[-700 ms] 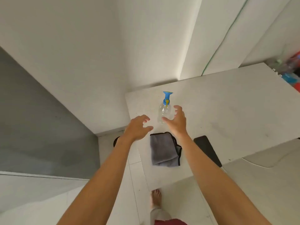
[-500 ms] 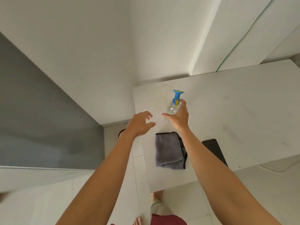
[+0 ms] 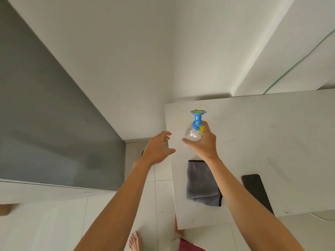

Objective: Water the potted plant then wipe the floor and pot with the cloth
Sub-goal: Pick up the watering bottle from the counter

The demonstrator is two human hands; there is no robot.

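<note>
A clear plastic bottle with a blue and yellow sprinkler cap stands near the far left corner of the white table. My right hand is wrapped around the bottle's body. My left hand hovers beside it at the table's left edge, fingers spread and holding nothing. A folded grey cloth with a black border lies on the table just under my right forearm. No potted plant can be made out; only a dark rim peeks out on the floor behind my left wrist.
A black phone lies on the table right of the cloth. White walls close in behind and to the left, with a grey panel at left. White floor tiles run along the table's left side, where my bare feet stand.
My right hand has gone from reaching with spread fingers to closing around the bottle. My left hand stayed open next to it. The view shifted left.
</note>
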